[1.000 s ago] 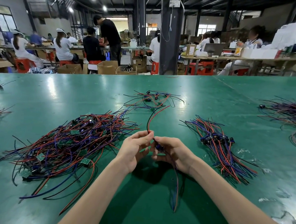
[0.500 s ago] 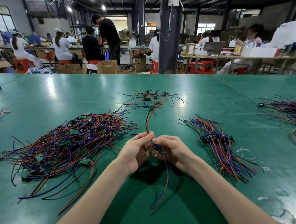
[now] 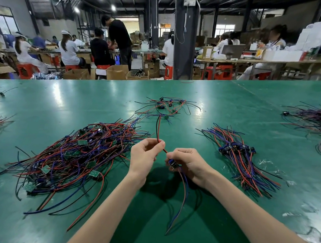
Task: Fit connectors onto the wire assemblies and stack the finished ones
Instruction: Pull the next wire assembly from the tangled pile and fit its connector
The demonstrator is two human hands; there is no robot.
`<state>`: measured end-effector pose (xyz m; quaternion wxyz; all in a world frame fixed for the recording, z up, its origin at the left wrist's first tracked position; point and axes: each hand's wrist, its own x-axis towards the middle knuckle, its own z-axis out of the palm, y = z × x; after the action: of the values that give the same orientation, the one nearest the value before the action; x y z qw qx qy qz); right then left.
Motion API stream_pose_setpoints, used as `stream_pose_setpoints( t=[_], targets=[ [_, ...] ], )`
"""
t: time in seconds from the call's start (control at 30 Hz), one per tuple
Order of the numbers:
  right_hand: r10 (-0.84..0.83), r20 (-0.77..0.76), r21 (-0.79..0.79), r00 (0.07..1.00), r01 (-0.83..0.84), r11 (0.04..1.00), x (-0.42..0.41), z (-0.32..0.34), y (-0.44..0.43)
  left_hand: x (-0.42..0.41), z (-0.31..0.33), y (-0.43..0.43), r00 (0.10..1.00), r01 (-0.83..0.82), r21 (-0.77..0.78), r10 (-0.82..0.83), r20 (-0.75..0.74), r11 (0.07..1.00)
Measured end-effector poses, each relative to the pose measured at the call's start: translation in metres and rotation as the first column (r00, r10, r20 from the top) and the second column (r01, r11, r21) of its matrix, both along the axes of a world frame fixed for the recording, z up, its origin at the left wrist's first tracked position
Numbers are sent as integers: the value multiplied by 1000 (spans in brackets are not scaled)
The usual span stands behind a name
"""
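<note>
Head view. All positions are referenced to the large loose pile point(image 3: 77, 152) of red, blue and black wire assemblies, which is spread on the green table point(image 3: 237, 101).

Both hands are raised above the table, just right of the pile. A red-and-black wire pair point(image 3: 158, 129) is pinched between thumb and forefinger of the left hand point(image 3: 144, 155); the pair is led away from the pile's far right corner toward a small scattered cluster point(image 3: 167, 106) beyond it. A blue connector point(image 3: 172, 163) is gripped in the curled fingers of the right hand point(image 3: 188, 164), further right of the pile. The gap between the hands is bridged by the red lead; whether it is seated in the connector cannot be determined, as the joint is partly covered by fingers. Red and blue wires point(image 3: 182, 193) are hung from the connector toward the near table edge.

A stacked bundle point(image 3: 239, 157) with connectors fitted is laid well right of the pile.
</note>
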<state>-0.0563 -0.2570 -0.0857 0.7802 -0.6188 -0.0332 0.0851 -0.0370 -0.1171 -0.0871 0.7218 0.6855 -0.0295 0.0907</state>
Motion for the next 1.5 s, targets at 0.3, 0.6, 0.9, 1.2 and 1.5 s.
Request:
stream_pose_setpoints(
  t=[0.3,0.6,0.9,1.2,1.5],
  targets=[
    [-16,-9,-30,1000,15,999,-1,1,2,5,-3,5,987,-121,176,100,125,977],
    [-3,22,-130,1000,6,991,0,-3,4,4,1,3,998,-49,-51,47,-47,997],
    [43,55,-190,998,-32,981,0,-3,2,7,8,8,871,77,-531,-316,-375,844],
    [81,61,-257,995,-63,964,1,-6,-1,11,6,13,881,71,-449,-267,-391,891],
    [80,66,-269,995,-59,961,3,-7,-1,11,11,15,916,13,-458,-195,-352,889]
  ],
)
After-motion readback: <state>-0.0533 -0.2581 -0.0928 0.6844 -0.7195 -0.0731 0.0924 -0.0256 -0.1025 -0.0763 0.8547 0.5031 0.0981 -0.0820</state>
